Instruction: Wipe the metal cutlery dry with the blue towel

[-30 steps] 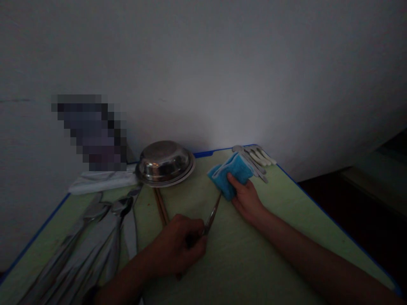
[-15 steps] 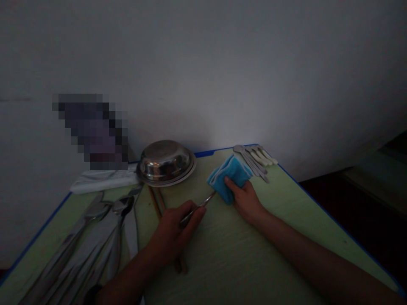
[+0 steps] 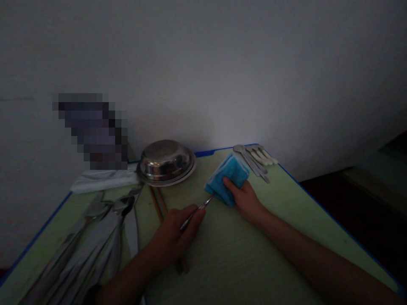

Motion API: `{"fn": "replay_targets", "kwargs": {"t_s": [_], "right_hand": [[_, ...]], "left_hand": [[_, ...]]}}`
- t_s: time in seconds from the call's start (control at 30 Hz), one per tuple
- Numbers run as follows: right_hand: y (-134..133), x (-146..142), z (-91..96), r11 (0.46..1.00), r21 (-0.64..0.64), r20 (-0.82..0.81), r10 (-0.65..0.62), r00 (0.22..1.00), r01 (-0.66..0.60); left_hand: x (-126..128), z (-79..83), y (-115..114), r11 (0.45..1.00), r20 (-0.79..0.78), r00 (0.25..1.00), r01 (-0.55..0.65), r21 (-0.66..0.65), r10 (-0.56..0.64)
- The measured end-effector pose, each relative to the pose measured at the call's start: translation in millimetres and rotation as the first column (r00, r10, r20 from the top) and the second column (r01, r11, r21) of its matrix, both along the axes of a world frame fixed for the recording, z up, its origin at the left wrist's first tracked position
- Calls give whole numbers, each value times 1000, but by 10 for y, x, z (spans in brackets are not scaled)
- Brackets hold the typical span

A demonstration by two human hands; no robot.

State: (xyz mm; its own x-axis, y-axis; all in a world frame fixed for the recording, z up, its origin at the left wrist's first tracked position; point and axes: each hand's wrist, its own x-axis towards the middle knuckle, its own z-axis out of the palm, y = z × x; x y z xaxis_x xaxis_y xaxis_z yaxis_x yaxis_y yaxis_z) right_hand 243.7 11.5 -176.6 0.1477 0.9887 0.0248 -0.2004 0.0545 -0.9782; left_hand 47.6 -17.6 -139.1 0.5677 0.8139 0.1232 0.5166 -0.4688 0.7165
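Observation:
My left hand [image 3: 182, 226] is closed round the handle of a slim metal utensil [image 3: 206, 202], held above the table. The utensil's far end is hidden in a folded blue cloth [image 3: 224, 186], so its kind does not show. Gripping that cloth is my right hand [image 3: 244, 197], thumb on top and the other fingers out of sight beneath. Under my left hand lies a pair of wooden chopsticks [image 3: 155, 203]. Beyond the cloth, several spoons and forks [image 3: 254, 159], some with white handles, rest at the table's far right corner.
An upturned metal bowl [image 3: 167, 159] sits on a plate by the wall. Large serving spoons and other long metal utensils [image 3: 92, 237] cover the left side of the green table [image 3: 254, 254]. A white packet [image 3: 104, 178] lies at the back left, below a blurred-out upright object [image 3: 95, 131].
The cloth and my right hand have shifted slightly left and toward me along the utensil. My left hand keeps almost the same position and hold.

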Motion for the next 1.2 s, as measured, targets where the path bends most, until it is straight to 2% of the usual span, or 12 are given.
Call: {"fn": "replay_targets", "kwargs": {"t_s": [0.23, 0.37, 0.73, 0.97, 1.1, 1.2], "right_hand": [[3, -5, 78, 996, -52, -231, 53, 971, -67], [3, -8, 87, 997, -23, -226, 72, 972, -79], [8, -39, 39, 994, -26, -64, -112, 992, 111], [8, -36, 76, 985, -86, -130, -162, 978, 151], [2, -53, 151, 979, -173, -239, -144, 960, 103], [-20, -68, 203, 984, -173, -290, -96, 952, 47]], "left_hand": [[-2, 12, -4, 1000, -23, 1000, -6, 20, 7], [-5, 9, -12, 1000, -26, 1000, 11, 7, -10], [-22, 24, -24, 999, 2, 1000, 27, -21, -27], [-19, 27, -26, 997, 12, 999, 46, -62, -45], [-11, 23, -23, 996, 9, 998, 59, -74, -59], [0, 27, -22, 995, 0, 999, 51, -81, -51]]}}
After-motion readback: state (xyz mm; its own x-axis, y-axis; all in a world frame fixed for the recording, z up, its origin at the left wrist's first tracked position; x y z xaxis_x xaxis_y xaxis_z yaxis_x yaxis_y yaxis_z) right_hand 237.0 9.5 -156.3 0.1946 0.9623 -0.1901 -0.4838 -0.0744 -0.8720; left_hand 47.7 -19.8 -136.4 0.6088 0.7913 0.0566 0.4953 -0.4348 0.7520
